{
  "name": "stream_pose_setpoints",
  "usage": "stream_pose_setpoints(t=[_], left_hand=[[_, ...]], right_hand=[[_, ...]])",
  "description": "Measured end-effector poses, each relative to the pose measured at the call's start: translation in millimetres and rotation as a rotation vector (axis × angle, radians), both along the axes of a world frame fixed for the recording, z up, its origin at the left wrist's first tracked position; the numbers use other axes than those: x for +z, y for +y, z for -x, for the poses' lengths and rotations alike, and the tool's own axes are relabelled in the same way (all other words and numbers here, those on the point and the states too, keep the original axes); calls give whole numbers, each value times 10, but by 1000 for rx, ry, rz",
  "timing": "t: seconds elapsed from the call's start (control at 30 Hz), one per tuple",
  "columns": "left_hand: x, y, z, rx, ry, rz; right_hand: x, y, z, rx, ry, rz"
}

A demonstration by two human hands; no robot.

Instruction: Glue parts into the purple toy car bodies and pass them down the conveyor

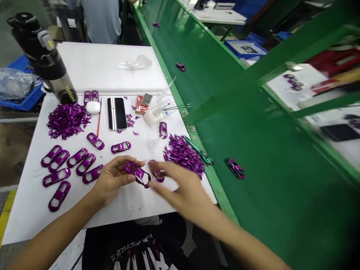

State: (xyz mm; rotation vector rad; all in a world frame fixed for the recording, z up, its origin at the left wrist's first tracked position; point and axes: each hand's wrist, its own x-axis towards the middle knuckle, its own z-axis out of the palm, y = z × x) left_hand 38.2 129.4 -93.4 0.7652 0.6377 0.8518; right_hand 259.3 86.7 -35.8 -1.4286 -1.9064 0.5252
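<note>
Left hand [114, 178] holding a purple model-car shell [137, 174] above the white surface [30, 221].
The hands are apart but close; the blurred, open right hand [177, 183] hovers beside it, over a second shell [157, 176], near purple foil scraps [182, 155] and more lined-up shells [59, 168].
</note>
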Motion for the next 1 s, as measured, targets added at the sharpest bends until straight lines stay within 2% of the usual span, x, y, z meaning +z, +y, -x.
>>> stream_pose_setpoints(t=[0.03,0.1,0.17,0.23,0.3,0.33,0.4,0.5,0.57,0.67,0.73,0.8,0.83,0.93,1.0], left_hand=[[-6,-27,-6,-14,11,-13],[-27,-82,-23,-53,39,-35],[-50,-127,-45,-111,44,-51],[-66,-154,-67,-171,44,-57],[-69,-165,-82,-201,74,-50],[-66,-168,-87,-203,103,-40],[-61,-171,-92,-194,162,-18],[-63,-175,-108,-163,203,-7],[-71,-181,-134,-151,203,-18],[-80,-207,-187,-177,195,-55],[-87,-240,-215,-216,207,-97],[-100,-278,-229,-238,215,-132],[-108,-293,-231,-241,207,-134],[-127,-300,-221,-206,213,-71],[-121,-262,-211,-114,247,30]], right_hand=[[-31,-139,101,59,4,30],[-107,-298,206,82,25,38],[-182,-333,101,60,-15,-10],[-250,-292,-246,-80,-124,22],[-312,-216,-784,-378,-250,152],[-341,-179,-1087,-603,-310,269],[-390,-149,-1663,-830,-357,321],[-421,-282,-2218,-945,-355,383],[-417,-469,-2306,-979,-334,391],[-427,-732,-2051,-1038,-290,328],[-470,-817,-1653,-1045,-242,267],[-533,-810,-1106,-971,-177,181],[-561,-778,-802,-892,-141,137],[-575,-608,12,-429,-22,-77],[-522,-450,299,-180,6,-57]])
